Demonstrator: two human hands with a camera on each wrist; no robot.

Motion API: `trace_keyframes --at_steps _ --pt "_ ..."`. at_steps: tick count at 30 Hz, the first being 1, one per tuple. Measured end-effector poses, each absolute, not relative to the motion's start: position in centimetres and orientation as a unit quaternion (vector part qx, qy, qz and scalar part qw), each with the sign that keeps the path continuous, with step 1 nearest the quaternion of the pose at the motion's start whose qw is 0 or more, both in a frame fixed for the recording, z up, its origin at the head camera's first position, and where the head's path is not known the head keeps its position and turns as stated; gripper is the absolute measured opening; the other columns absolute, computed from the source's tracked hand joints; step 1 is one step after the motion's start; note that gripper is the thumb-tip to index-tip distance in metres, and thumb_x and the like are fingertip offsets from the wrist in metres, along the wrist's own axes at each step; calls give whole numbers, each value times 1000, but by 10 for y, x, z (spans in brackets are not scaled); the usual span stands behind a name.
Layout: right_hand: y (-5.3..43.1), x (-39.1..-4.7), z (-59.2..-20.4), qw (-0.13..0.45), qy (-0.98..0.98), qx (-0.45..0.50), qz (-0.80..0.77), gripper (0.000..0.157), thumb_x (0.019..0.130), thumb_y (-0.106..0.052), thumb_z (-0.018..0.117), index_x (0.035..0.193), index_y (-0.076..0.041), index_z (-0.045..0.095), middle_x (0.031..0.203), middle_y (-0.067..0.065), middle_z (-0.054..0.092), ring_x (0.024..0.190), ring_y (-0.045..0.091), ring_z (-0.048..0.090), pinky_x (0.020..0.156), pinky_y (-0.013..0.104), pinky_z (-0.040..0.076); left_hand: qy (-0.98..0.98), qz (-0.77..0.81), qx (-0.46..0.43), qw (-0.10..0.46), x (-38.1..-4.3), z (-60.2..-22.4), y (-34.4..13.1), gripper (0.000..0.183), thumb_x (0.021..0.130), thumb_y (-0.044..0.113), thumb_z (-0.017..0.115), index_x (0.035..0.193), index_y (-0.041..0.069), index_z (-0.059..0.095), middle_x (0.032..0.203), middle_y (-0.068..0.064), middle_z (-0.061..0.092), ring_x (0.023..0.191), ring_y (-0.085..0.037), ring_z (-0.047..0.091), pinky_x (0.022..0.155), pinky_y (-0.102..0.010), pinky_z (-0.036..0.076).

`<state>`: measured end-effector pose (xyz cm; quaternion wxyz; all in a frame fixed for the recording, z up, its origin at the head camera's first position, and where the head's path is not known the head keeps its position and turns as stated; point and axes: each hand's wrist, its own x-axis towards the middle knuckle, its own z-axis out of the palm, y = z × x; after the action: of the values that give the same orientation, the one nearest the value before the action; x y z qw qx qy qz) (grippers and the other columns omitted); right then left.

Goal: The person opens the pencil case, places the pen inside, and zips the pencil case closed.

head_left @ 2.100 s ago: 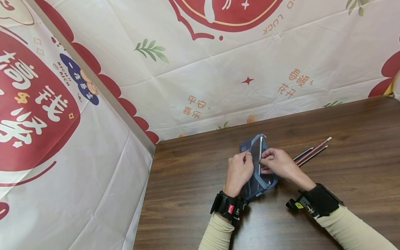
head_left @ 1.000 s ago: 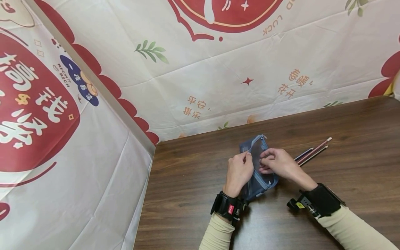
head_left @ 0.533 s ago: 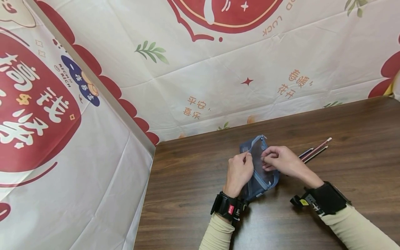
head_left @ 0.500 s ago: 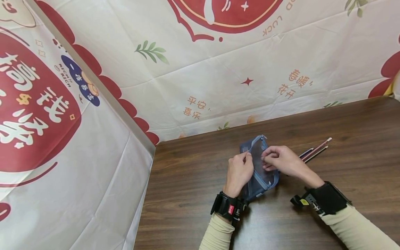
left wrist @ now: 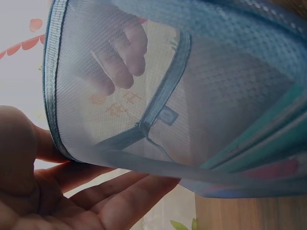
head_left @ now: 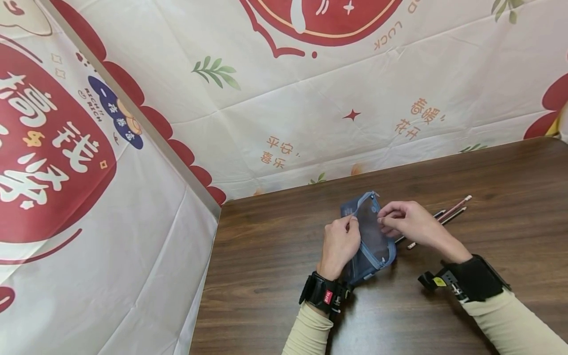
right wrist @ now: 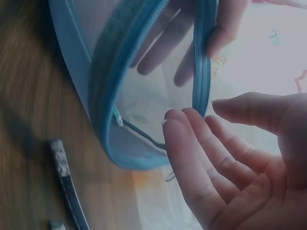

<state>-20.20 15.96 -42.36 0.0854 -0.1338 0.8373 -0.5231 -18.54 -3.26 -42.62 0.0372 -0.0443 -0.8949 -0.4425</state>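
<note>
A blue mesh zip pencil case (head_left: pixel 365 241) stands on the table with its mouth unzipped. My left hand (head_left: pixel 340 242) pinches one edge of that mouth between thumb and fingers. Through the mesh in the left wrist view, a teal pencil (left wrist: pixel 268 127) lies inside the case. My right hand (head_left: pixel 410 224) hovers at the opposite side of the mouth, fingers loosely bent and holding nothing. To the right, partly hidden behind this hand, lie a red pencil (head_left: pixel 457 205), a black pencil (head_left: pixel 457 213) and a dark blue pencil (head_left: pixel 439 214).
The brown wooden table (head_left: pixel 257 276) extends around the case. A white printed cloth (head_left: pixel 310 98) hangs behind it, and a second cloth panel (head_left: pixel 146 256) stands along the left edge.
A light-coloured pencil held over the mouth by my right hand has gone down into the case. The right hand has let go and drawn back rightward. My left hand stays put.
</note>
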Motion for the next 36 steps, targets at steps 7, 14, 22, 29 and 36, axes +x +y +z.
trace_keyframes --at_steps 7,14,22,29,36 --pt "169 -205 -422 50 864 -126 -485 16 90 -10 60 100 3 64 88 21 69 72 24 68 62 39 58 -897 -440 -42 37 -186 -427 -33 32 97 29 45 116 22 70 69 2 61 59 -10 53 47 -23 37" --pt "179 -207 -420 4 878 -132 -460 13 88 -11 63 95 -1 66 87 19 70 71 23 67 59 34 57 -898 -436 -52 39 -185 -427 -33 32 97 28 44 114 22 71 63 1 59 51 -9 49 44 -22 35" --pt "197 -209 -418 -53 907 -115 -402 11 86 -16 66 91 -6 68 82 12 69 69 12 60 57 28 49 -895 -441 -51 35 -186 -428 -33 32 97 28 44 116 22 70 77 0 69 58 -8 53 46 -22 38" --pt "209 -211 -418 -75 917 -106 -377 10 85 -16 67 89 -7 68 81 9 68 71 14 56 61 34 45 -897 -438 -54 38 -187 -429 -33 32 97 28 44 116 23 69 86 1 72 62 -7 55 49 -22 41" --pt "216 -212 -419 -83 918 -101 -373 10 85 -15 67 88 -6 68 81 9 67 72 17 55 60 34 44 -899 -433 -55 39 -186 -428 -32 31 97 27 45 116 23 70 92 -1 74 66 -7 57 52 -22 43"
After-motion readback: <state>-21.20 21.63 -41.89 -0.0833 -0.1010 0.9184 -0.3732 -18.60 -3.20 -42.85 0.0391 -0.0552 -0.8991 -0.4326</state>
